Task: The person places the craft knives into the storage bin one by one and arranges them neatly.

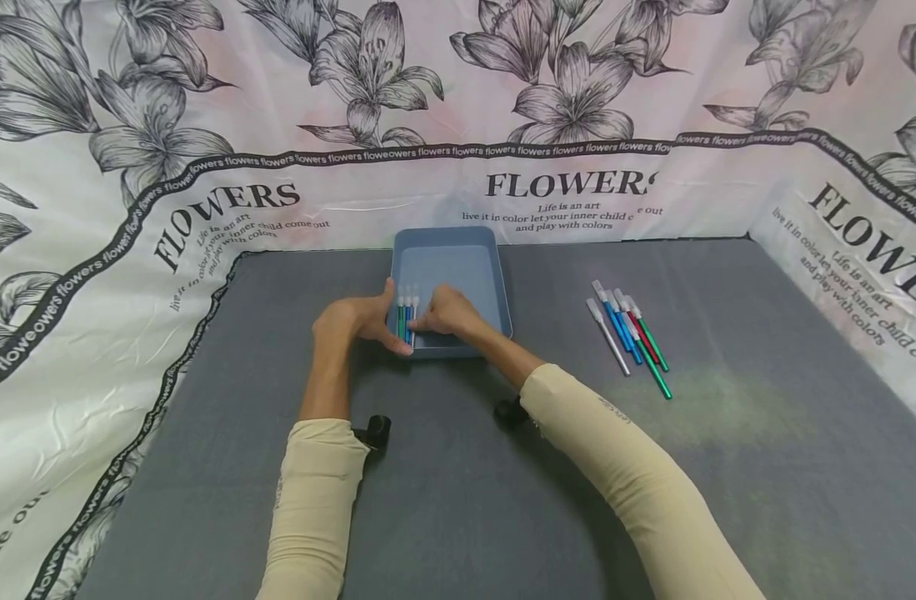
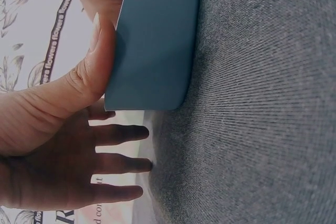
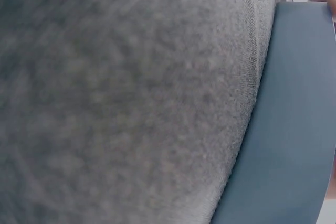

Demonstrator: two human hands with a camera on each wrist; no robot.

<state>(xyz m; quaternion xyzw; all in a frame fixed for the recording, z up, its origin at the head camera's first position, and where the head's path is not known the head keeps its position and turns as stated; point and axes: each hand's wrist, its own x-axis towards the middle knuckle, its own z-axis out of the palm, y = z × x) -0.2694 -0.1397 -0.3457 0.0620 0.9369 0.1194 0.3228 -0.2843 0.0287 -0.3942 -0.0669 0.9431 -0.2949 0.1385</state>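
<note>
A blue-grey tray (image 1: 458, 250) lies at the back of the table. Several capped pens (image 1: 402, 321), green, blue and silver, lie side by side along its left inner wall. My left hand (image 1: 360, 318) is at the tray's near left corner. In the left wrist view, the left thumb (image 2: 97, 69) touches the rim while the other fingers (image 2: 123, 163) stretch out straight beyond the tray's corner. Inside the tray, my right hand (image 1: 448, 310) has bent fingers, with a fingertip against the pens; I cannot tell if it pinches one. The right wrist view mostly shows the tray's outer wall (image 3: 289, 108).
More capped pens (image 1: 628, 325), silver, blue, red and green, lie loosely grouped on the grey tablecloth (image 1: 458, 500) to the right of the tray. Behind the table hangs a white flower-printed sheet (image 1: 427, 196), close to the tray's far edge.
</note>
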